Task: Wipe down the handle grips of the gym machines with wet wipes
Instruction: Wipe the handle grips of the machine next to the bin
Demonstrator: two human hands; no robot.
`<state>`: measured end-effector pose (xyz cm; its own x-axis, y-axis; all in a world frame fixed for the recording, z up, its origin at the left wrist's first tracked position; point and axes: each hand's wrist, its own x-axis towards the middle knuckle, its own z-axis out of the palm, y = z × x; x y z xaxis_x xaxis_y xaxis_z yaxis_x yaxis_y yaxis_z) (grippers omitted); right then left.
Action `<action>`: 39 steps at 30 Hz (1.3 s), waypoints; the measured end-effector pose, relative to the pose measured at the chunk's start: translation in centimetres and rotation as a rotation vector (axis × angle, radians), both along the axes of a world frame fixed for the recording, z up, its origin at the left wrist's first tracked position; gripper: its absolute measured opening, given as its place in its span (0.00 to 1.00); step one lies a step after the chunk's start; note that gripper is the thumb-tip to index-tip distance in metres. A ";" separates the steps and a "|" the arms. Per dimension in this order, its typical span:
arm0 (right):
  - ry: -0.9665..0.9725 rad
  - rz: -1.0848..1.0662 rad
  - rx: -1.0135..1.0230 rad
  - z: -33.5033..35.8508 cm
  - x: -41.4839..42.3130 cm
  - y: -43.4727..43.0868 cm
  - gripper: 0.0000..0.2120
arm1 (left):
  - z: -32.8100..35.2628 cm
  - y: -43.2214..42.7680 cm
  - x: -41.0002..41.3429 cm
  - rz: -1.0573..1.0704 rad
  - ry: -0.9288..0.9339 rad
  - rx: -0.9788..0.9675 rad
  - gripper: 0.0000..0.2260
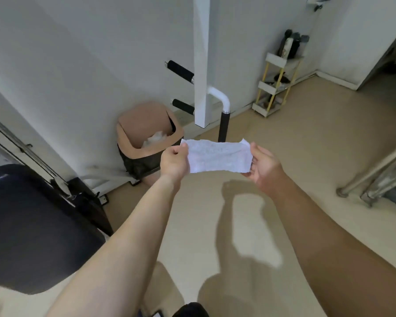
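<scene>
Beige floor (284, 156); left hand (174, 162) and right hand (264, 171) pinch wet wipe (218, 157) ends, stretched just beside bin (144, 138).

Wet wipe (218, 157) looks textured, perhaps cloth-like.

white walls (66, 53), beige floor (284, 156); a tan swing-lid bin (146, 131) by the wall, a small tiered shelf (277, 85) in the corner.
</scene>
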<state>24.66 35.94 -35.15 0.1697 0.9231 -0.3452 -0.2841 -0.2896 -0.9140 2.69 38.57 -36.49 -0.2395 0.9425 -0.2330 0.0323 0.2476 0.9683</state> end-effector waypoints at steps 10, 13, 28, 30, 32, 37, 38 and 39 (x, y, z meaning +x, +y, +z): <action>-0.212 0.144 0.037 -3.9 6.2 16.6 0.13 | -4.6 15.7 4.8 -0.171 0.145 0.061 0.02; -0.232 0.103 -0.006 -4.6 6.4 19.8 0.13 | -6.0 18.1 6.6 -0.210 0.225 0.083 0.07; 0.013 0.059 -0.033 -7.7 7.5 25.8 0.07 | -5.9 16.8 13.0 0.520 0.072 0.225 0.11; -0.027 0.110 0.004 -7.6 7.6 26.2 0.06 | -6.0 17.7 13.4 0.532 0.099 0.178 0.10; -0.057 0.139 0.022 -7.3 7.1 27.3 0.03 | -5.8 19.2 13.9 0.527 0.135 0.126 0.07; -0.093 0.283 0.115 -8.6 4.8 29.8 0.06 | -5.8 21.6 14.8 0.392 0.250 0.061 0.02; -0.115 0.305 0.121 -8.9 4.2 30.0 0.06 | -5.6 21.6 14.9 0.405 0.239 0.041 0.04; -0.131 0.308 0.132 -9.2 3.7 30.2 0.05 | -5.4 21.6 15.0 0.434 0.242 0.023 0.06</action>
